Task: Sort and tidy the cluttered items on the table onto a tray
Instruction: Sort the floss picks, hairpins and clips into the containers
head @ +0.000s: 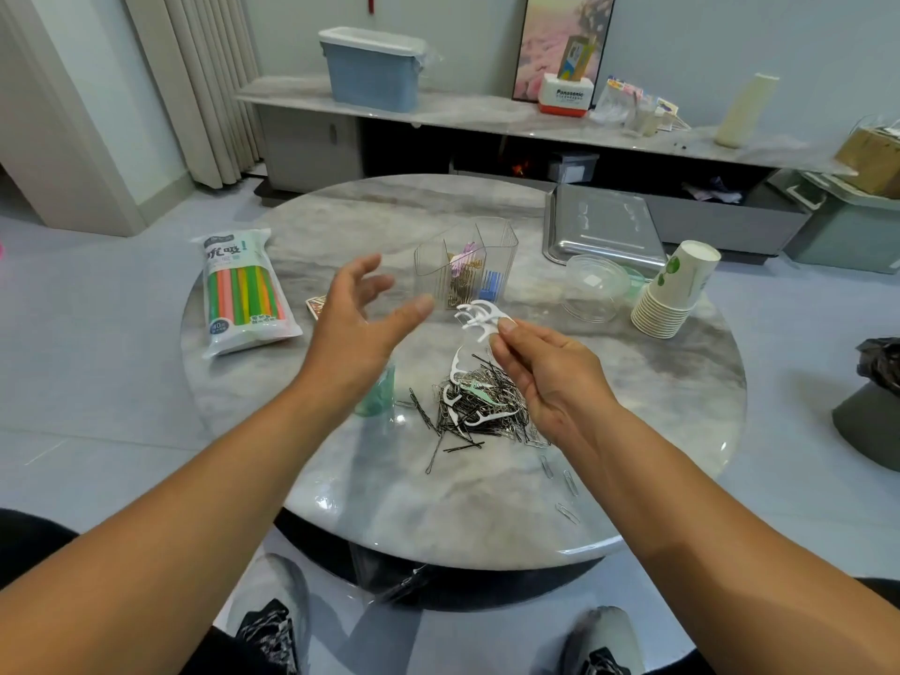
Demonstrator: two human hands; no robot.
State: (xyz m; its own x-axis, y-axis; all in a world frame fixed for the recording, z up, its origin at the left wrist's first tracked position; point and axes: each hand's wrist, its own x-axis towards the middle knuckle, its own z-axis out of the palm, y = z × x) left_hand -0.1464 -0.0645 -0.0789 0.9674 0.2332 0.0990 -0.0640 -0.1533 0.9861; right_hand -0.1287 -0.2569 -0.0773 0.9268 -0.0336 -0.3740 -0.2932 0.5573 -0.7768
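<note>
1. The right hand (pixel 545 377) pinches a small bunch of white floss picks (pixel 479 316) between thumb and fingertips and holds them in the air just above the tangled pile (pixel 475 406), toward the clear organizer (pixel 467 265). Lifted like this, the picks are clear of the clips, which I judge is the point: they are being separated by kind.
2. The left hand (pixel 360 324) hovers on the left of the pile with its fingers spread and relaxed, gripping nothing. It looks ready to receive the picks or steady the organizer.
3. The pile itself sits on the round marble table (pixel 341 504), a knot of black hairpins, silver paper clips and a few more white picks, with stray clips (pixel 567 484) on the near right of it.
4. The organizer stands just beyond the pile; its compartments already hold gold-coloured and blue items, though I cannot tell exactly what these are through the plastic.
5. The metal tray (pixel 604 226) lies well beyond the pile to the right, at the table's far edge, and looks bare.
6. Between pile and tray stand clear plastic bowls (pixel 594 289) and a tipped stack of paper cups (pixel 674 294); these partly block a direct reach.
7. A packet of coloured straws (pixel 243 289) lies far left of the pile, and something pale green (pixel 377 392) sits just left of it, half hidden by the left wrist.
</note>
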